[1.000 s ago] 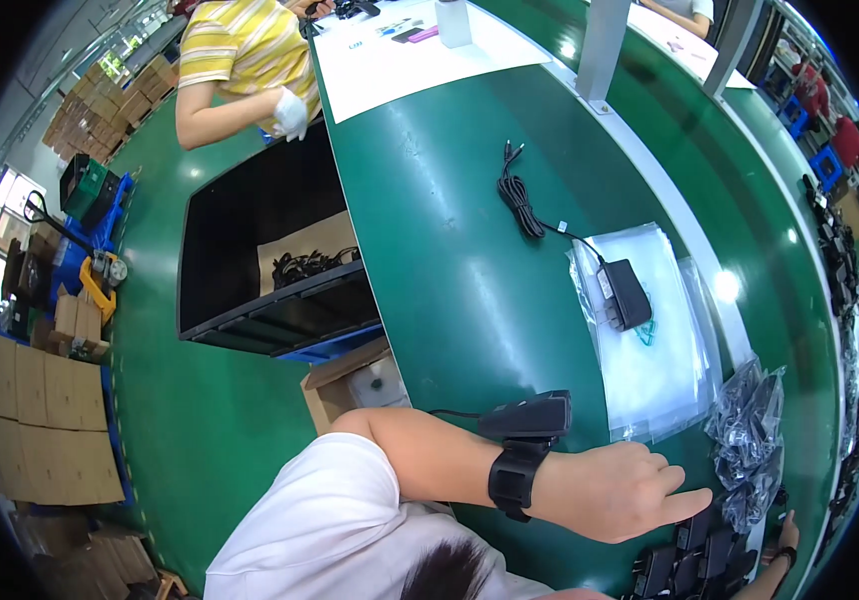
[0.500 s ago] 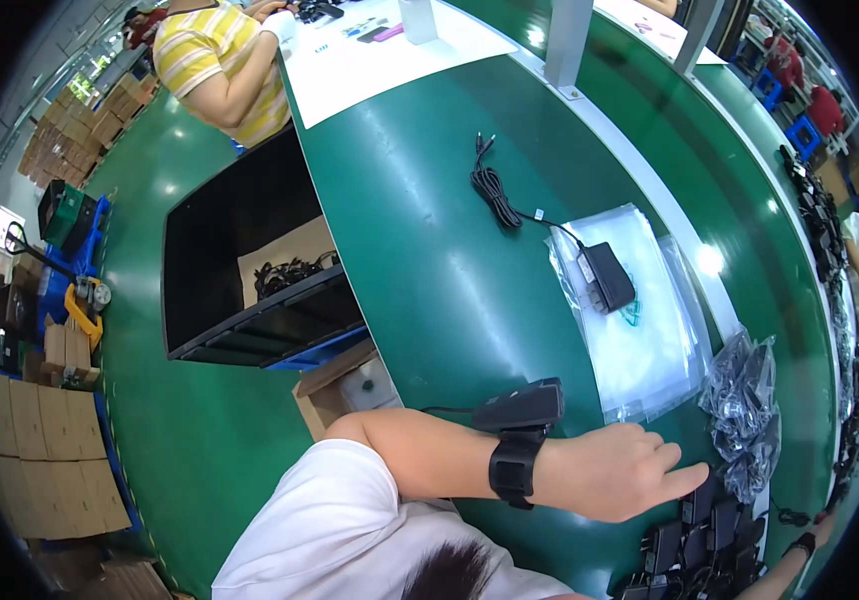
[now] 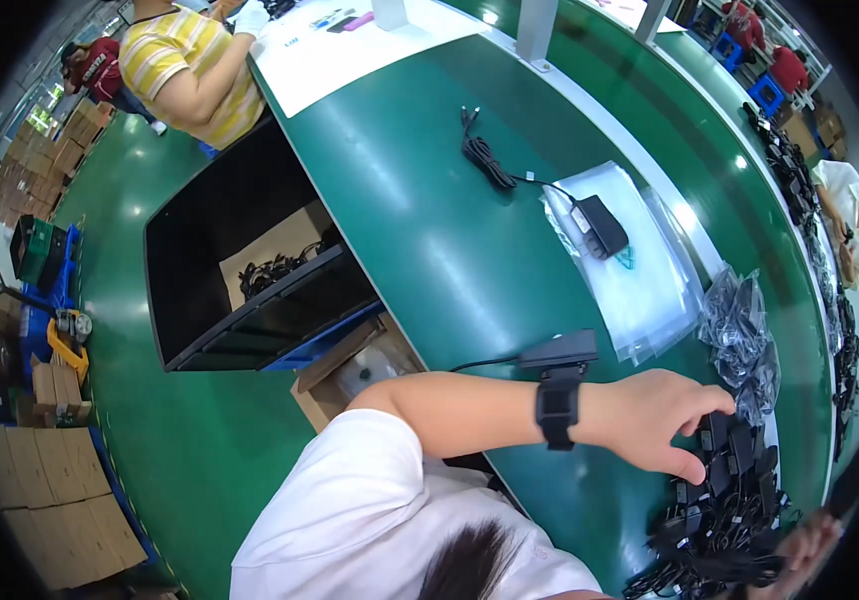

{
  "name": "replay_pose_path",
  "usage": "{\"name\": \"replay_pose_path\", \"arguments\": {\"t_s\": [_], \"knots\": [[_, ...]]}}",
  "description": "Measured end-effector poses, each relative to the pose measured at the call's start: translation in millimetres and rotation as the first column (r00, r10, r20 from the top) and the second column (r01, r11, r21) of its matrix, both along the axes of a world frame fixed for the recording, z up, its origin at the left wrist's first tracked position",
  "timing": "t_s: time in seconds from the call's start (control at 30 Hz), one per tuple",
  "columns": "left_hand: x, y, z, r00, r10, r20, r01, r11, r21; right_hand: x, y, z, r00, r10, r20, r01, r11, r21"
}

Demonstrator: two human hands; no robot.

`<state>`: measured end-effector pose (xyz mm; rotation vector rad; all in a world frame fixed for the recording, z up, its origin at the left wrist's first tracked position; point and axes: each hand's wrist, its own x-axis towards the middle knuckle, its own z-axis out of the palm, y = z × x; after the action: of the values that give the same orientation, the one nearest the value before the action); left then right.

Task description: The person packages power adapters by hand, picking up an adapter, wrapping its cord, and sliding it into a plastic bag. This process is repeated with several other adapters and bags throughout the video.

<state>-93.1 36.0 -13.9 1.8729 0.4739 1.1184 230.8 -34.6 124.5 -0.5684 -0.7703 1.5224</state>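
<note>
My left hand is open, thumb and index finger spread, at the edge of a pile of black power adapters with bundled cables. At the lower right, my right hand closes on a black cable bundle, blurred by motion. One black power adapter lies on a stack of clear plastic bags, its coiled cable stretching away across the green tabletop. Grey bagged items lie just beyond my left hand.
Left of the table stands a black bin with cables inside, near an open cardboard box. A person in a yellow striped shirt works at the far left end. A metal post rises from the table's far side.
The view has shifted. My left hand's fingers have spread apart, and it is over the adapter pile. My right hand has come further into view beside the pile with the cable bundle.
</note>
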Motion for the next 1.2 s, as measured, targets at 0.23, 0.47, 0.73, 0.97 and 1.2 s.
{"name": "replay_pose_path", "arguments": {"t_s": [0.23, 0.47, 0.73, 0.97, 1.2], "knots": [[24, 14, -10, 0.731, -0.278, 0.623, 0.638, 0.604, -0.478, -124, 1, -105, 0.915, 0.091, -0.393, -0.291, 0.823, -0.488], [9, 42, -26, 0.556, 0.079, 0.827, 0.772, 0.321, -0.549, -159, 22, -143, 0.959, 0.175, 0.224, -0.108, 0.953, -0.282], [-19, 57, -28, 0.437, 0.391, 0.810, 0.750, 0.340, -0.568, -170, 22, -169, 0.705, 0.447, 0.550, -0.358, 0.894, -0.269], [-25, 69, -19, 0.595, 0.314, 0.740, 0.635, 0.380, -0.672, -137, 22, -142, 0.692, -0.080, 0.717, 0.069, 0.997, 0.045], [-29, 35, -17, 0.781, 0.068, 0.621, 0.518, 0.483, -0.705, -168, 62, -123, 0.456, -0.309, 0.835, 0.199, 0.949, 0.243]]}}
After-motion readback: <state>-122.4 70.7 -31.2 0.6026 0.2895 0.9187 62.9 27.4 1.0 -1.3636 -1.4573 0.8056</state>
